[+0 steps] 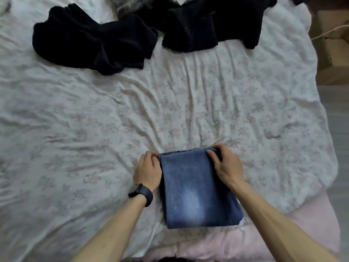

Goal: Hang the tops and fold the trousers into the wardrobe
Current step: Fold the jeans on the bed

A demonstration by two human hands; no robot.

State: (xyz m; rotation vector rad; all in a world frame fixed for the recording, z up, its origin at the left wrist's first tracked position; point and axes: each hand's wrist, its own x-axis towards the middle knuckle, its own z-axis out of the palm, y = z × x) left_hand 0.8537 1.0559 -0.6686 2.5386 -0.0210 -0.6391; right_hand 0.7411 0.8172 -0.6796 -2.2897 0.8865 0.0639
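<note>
A pair of blue jeans [194, 191] lies folded into a compact rectangle on the bed near its front edge. My left hand [148, 171], with a ring and a dark watch on the wrist, grips the far left corner of the fold. My right hand [225, 165] grips the far right corner, thumb on top and fingers curled over the edge. Two black garments lie crumpled at the far side of the bed, one at the left [92, 40] and one at the right [209, 25].
The bed is covered by a wrinkled white floral sheet [94, 120], with a pink blanket [217, 244] at the near edge. A grey furry item [130, 4] lies at the far edge. Cardboard boxes [332, 46] stand on the floor at the right.
</note>
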